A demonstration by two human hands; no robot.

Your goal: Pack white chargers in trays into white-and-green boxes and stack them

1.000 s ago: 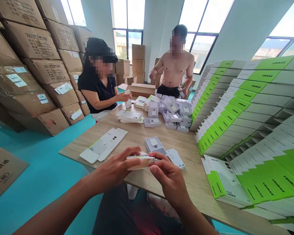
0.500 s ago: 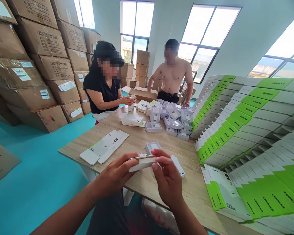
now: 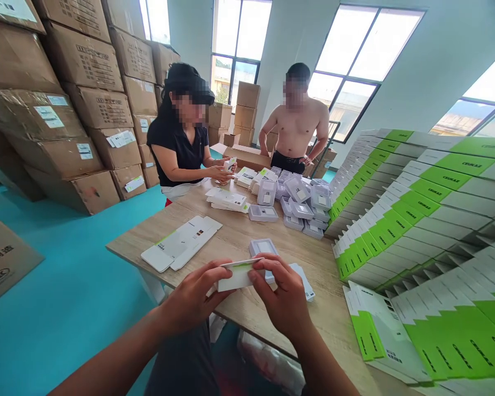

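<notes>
A small white carton with a green strip near its top flap is held over the table's near edge. My left hand grips its left end, thumb on the near face. My right hand holds the right end, with the thumb pressed on the front near the flap. Just behind the carton lies a clear plastic tray with a pale insert. Partly hidden by my right hand, a white box piece rests on the table.
Flattened white cartons lie on the wooden table. Several plastic trays are piled farther back. Tall stacks of green-and-white boxes line the right side. Two people stand across the table; one holds a small box. Brown cartons are stacked at left.
The carton's flap has tipped up, showing its green strip, and my right thumb has moved onto the front face. The person at the back has drawn a hand back to the waist.
</notes>
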